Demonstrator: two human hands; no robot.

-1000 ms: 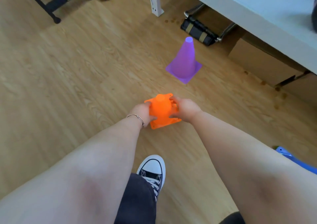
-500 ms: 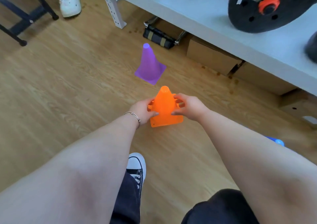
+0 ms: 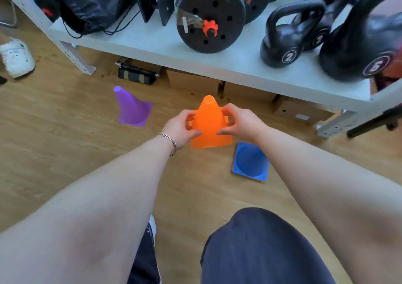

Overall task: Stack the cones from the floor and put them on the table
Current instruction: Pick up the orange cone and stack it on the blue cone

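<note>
An orange cone (image 3: 208,124) stands upright in the middle of the view, held above the wooden floor. My left hand (image 3: 181,127) grips its left side and my right hand (image 3: 238,120) grips its right side. A purple cone (image 3: 131,107) stands upright on the floor to the left. A blue cone (image 3: 250,162) lies tipped on the floor at the right, its open base facing me, with an orange edge showing under it. The pale table (image 3: 152,44) runs across the top of the view.
On the table sit a black bag (image 3: 87,2), weight plates (image 3: 211,15) and kettlebells (image 3: 291,35). Cardboard boxes (image 3: 193,81) and a black strapped bundle (image 3: 137,75) lie under it. A white shoe (image 3: 16,58) is at the far left. My knee (image 3: 261,246) is low in view.
Both hands have lifted the orange cone off the floor. The view has tilted up, so the table top and the blue cone now show.
</note>
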